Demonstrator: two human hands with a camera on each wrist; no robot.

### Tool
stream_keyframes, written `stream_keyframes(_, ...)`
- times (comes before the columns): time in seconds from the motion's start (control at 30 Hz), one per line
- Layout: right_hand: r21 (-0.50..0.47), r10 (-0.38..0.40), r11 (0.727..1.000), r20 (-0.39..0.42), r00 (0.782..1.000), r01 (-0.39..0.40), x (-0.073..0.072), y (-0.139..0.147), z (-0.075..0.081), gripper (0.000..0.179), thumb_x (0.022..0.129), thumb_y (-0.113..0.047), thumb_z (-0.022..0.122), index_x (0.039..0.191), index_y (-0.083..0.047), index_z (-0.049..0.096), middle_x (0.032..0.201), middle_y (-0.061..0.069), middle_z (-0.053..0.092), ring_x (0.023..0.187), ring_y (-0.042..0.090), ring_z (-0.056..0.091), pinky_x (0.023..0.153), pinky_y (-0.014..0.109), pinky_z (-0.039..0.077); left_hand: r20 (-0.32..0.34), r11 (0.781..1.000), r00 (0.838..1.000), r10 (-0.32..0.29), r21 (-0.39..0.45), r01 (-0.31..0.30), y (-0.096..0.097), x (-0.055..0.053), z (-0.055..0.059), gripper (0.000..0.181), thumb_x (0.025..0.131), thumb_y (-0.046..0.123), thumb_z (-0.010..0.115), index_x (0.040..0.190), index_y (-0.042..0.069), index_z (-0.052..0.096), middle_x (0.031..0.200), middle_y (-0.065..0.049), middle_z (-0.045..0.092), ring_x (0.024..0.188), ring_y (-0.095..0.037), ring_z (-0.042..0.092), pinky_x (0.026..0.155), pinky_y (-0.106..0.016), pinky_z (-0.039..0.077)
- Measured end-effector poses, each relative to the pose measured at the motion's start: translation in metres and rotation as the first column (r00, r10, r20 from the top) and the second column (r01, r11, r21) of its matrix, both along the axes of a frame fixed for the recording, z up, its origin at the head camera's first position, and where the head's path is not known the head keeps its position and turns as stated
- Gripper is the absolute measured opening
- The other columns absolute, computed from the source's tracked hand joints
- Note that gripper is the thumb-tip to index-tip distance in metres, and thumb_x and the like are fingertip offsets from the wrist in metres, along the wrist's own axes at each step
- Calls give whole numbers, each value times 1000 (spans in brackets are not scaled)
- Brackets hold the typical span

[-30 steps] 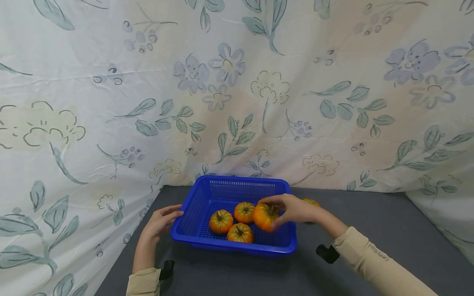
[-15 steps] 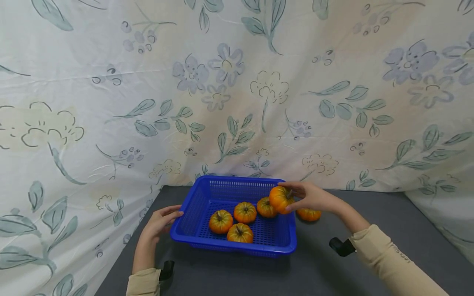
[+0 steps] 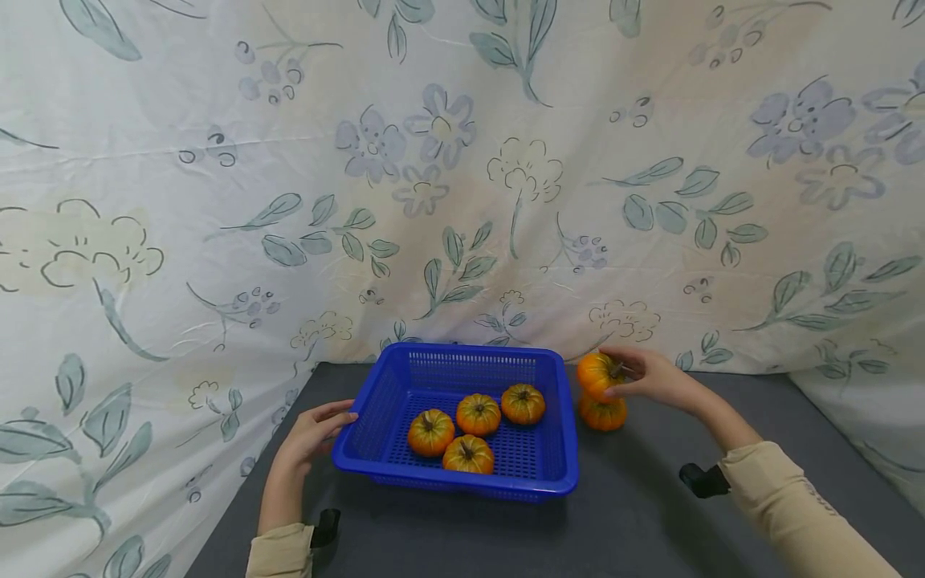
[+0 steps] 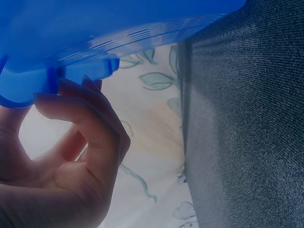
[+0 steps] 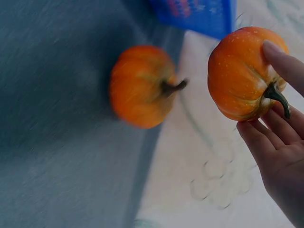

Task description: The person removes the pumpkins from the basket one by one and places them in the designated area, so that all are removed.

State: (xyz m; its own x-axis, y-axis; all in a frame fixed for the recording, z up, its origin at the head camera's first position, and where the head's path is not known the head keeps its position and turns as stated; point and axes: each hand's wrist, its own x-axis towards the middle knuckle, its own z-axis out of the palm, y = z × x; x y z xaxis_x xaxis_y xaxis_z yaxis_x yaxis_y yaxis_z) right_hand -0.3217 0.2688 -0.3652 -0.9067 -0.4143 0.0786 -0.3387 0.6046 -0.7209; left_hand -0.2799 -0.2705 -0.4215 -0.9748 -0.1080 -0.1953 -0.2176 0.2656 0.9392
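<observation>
Right hand [image 3: 645, 377]: thumb and fingers grasping the held pumpkin [image 3: 596, 376], raised above the tabletop [image 3: 744, 425], just beyond the right rim of the blue basket [image 3: 462, 483]!
Lower pumpkin [image 3: 603, 416]: on the tabletop, below that hand, a gap between the two.
Left hand [image 3: 312, 437]: gripping the basket's left rim.
Four pumpkins [image 3: 478, 415]: inside the basket, between both hands.
Room: tabletop stretches rightward of the right hand; patterned cloth [image 3: 564, 313] rises behind it.

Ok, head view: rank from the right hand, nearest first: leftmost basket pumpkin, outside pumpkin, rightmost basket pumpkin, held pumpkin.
1. Held pumpkin: in the right hand.
2. Outside pumpkin: on the table, right of the basket.
3. Rightmost basket pumpkin: back right inside.
4. Leftmost basket pumpkin: left half inside.
</observation>
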Motion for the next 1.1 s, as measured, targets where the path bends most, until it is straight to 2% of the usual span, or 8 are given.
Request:
stream_keyframes(0.33, 57, -93, 994, 31, 995, 91, -11, 35, -25, 81, 84, -26, 76, 143, 12, 36, 148, 37, 33, 136, 56, 31, 108, 64, 31, 6, 1000, 1000, 3, -9, -3, 1, 0, 0, 58, 90, 30, 69, 139, 4, 52, 132, -17, 61, 96, -13, 68, 79, -35, 57)
stream_keyframes(0.5, 116, -136, 984, 20, 991, 132, -12, 46, -33, 80, 84, -26, 77, 141, 14, 38, 145, 39, 36, 133, 57, 35, 105, 64, 35, 3, 1000, 1000, 4, -15, -4, 1, 0, 1, 58, 90, 30, 69, 139, 4, 52, 133, -18, 60, 96, -14, 68, 80, -35, 58)
stream_keyframes(0.73, 223, -189, 957, -10, 982, 186, -12, 58, -45, 81, 80, -30, 80, 138, 13, 43, 139, 39, 43, 126, 58, 43, 100, 63, 41, 4, 1000, 1000, 4, -18, -4, 1, 1, 2, 58, 90, 30, 69, 139, 4, 52, 134, -17, 60, 96, -13, 67, 81, -35, 57)
stream_keyframes(0.93, 296, -235, 930, 28, 972, 216, -10, 63, -51, 82, 78, -33, 81, 138, 11, 45, 138, 40, 43, 125, 57, 44, 98, 64, 42, 5, 1000, 1000, 4, -3, -4, 0, 0, 1, 58, 90, 30, 69, 139, 4, 52, 132, -16, 61, 95, -13, 68, 81, -35, 57)
stream_keyframes(1.1, 333, -241, 917, 20, 970, 221, -10, 65, -54, 80, 77, -29, 81, 135, 14, 46, 136, 41, 45, 123, 57, 45, 98, 63, 42, 2, 1000, 1000, 4, -4, -4, 0, 0, 0, 58, 90, 30, 69, 139, 3, 52, 132, -16, 61, 96, -13, 68, 81, -35, 57)
